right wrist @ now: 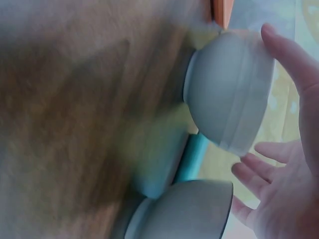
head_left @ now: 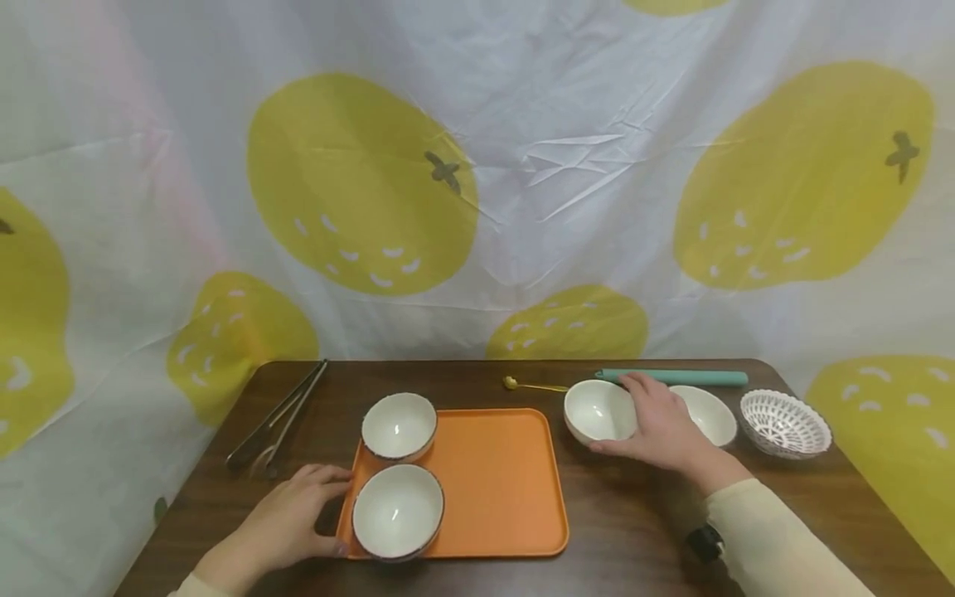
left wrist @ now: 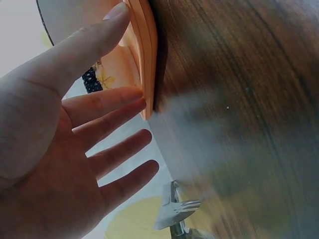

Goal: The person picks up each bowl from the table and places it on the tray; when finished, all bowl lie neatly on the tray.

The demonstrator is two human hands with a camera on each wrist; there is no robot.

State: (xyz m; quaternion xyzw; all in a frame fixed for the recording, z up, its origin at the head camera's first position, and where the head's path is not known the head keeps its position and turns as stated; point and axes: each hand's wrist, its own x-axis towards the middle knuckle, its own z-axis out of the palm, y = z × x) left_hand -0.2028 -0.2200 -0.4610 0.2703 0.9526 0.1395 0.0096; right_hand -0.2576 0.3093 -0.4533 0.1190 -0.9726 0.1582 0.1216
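Note:
My right hand (head_left: 662, 424) holds a small white bowl (head_left: 597, 408) by its rim, beyond the tray's right side. In the right wrist view, the thumb lies on one side of this bowl (right wrist: 229, 89) and the fingertips meet the opposite side. At the left edge of the orange tray (head_left: 500, 489) is my left hand (head_left: 287, 521), fingers extended; the thumb and a fingertip touch the tray's rim in the left wrist view. Two white dark-rimmed bowls, a rear one (head_left: 398, 424) and a front one (head_left: 398, 510), stand on the tray's left part.
Beside my right hand stand another white bowl (head_left: 709, 414) and a patterned bowl (head_left: 785, 423). A teal stick (head_left: 679, 378) and a small gold spoon (head_left: 530, 385) lie at the back. Metal tongs (head_left: 283, 414) lie on the left of the brown table (head_left: 619, 531).

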